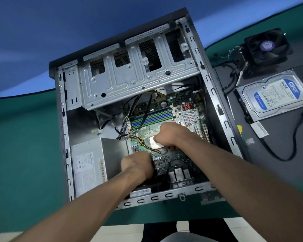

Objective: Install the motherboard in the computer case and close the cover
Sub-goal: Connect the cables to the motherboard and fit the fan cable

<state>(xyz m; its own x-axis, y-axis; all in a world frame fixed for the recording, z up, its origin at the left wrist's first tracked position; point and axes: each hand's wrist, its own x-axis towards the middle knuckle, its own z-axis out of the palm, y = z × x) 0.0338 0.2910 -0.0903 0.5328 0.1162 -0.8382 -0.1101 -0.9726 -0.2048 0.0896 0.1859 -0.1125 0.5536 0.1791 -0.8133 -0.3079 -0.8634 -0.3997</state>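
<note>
The open computer case (215, 95) lies on its side on the green table, its cover off. Inside it sits the green motherboard (171, 117), with blue and green memory slots and a bare silver processor (156, 143) at its middle. My right hand (171, 135) is curled over the board beside the processor, gripping something hidden under its fingers. My left hand (138, 165) grips the board's near left edge, fingers curled under and out of sight. The dark side cover (269, 145) lies flat to the right of the case.
A grey power supply (89, 165) fills the case's near left corner, a metal drive cage (133, 74) its far end. Loose cables, one yellow-black (143, 143), cross the board. On the cover lie a blue-labelled hard drive (276, 96) and a black cooler fan (268, 46).
</note>
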